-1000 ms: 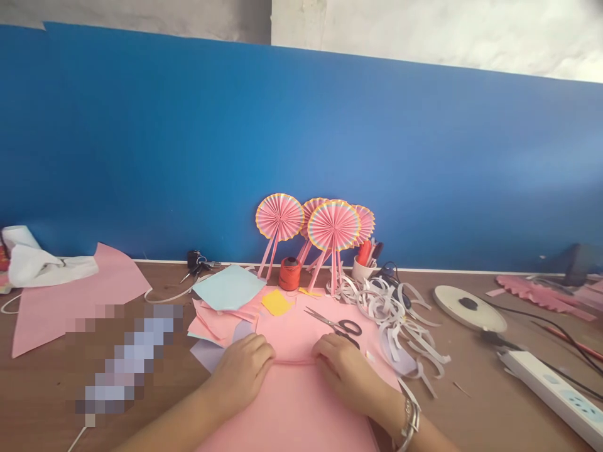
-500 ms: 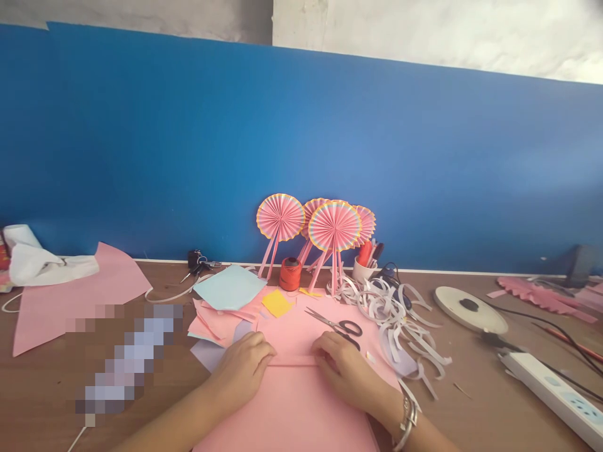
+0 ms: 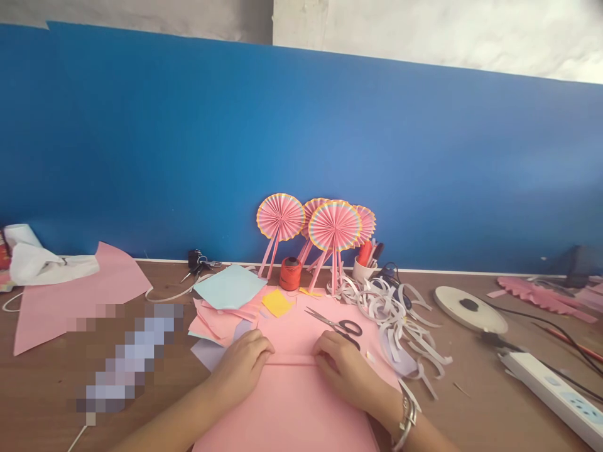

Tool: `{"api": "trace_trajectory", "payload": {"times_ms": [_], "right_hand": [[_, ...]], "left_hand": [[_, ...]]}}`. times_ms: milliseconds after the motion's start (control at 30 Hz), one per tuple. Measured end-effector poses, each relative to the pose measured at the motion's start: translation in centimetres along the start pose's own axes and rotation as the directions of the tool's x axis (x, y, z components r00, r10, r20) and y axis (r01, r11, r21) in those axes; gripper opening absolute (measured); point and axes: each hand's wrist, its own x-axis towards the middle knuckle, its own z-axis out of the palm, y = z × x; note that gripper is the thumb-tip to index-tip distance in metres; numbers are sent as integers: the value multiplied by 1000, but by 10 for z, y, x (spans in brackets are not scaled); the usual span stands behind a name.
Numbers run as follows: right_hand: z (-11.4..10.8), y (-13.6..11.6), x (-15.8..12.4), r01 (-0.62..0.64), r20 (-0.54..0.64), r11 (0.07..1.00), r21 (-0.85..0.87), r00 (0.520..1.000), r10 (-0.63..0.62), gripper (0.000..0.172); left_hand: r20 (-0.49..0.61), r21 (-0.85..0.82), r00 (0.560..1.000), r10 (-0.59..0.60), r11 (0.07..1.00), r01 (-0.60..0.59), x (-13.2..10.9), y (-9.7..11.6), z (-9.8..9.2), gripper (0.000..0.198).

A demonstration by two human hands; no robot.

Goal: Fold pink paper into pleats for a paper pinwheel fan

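A large sheet of pink paper (image 3: 292, 408) lies before me, its far edge folded into a narrow strip running between my hands. At the left end of that fold, my left hand (image 3: 247, 358) pinches the paper with bent fingers. My right hand (image 3: 339, 361) grips the fold's right end, its fingertips curled and partly hidden. Just beyond the right hand lie scissors (image 3: 336, 323) with dark handles, resting on more pink paper (image 3: 287, 329). A small yellow paper piece (image 3: 277, 303) and a light blue sheet (image 3: 230, 286) sit farther back.
Pleated pink paper fans (image 3: 335, 226) stand by the blue partition (image 3: 301, 125), near a spool of red thread (image 3: 291, 274). Curled white paper strips (image 3: 400, 320) pile up at right, beside a round white lid-like disc (image 3: 471, 309) and a power strip (image 3: 556, 389). Keys (image 3: 200, 269) lie back left.
Both hands stay at the fold in almost the same place. The left hand's fingers have shifted very slightly; nothing else has visibly moved.
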Motion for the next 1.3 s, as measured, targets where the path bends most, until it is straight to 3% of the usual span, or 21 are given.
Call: {"api": "trace_trajectory", "payload": {"times_ms": [233,600,800,1067,1300], "right_hand": [[0,1,1,1,-11,1000,15,1000,-1,21],[-1,0,1,-13,-10,999,38,1000,13,21],[-2,-2,2,-78,-13,996,39,997,79,21],[-2,0,2,-49,13,998,49,999,49,18],[-3,-3,3,-96,8,992,76,995,96,18]], "left_hand": [[-7,-74,994,-108,991,107,6,1,-5,17],[-43,-103,995,-92,991,87,5,0,-5,17],[-64,-106,995,-77,992,70,5,-1,-5,19],[33,-99,998,-55,993,58,4,7,-13,9],[21,-71,996,-87,994,88,6,6,-11,18]]}}
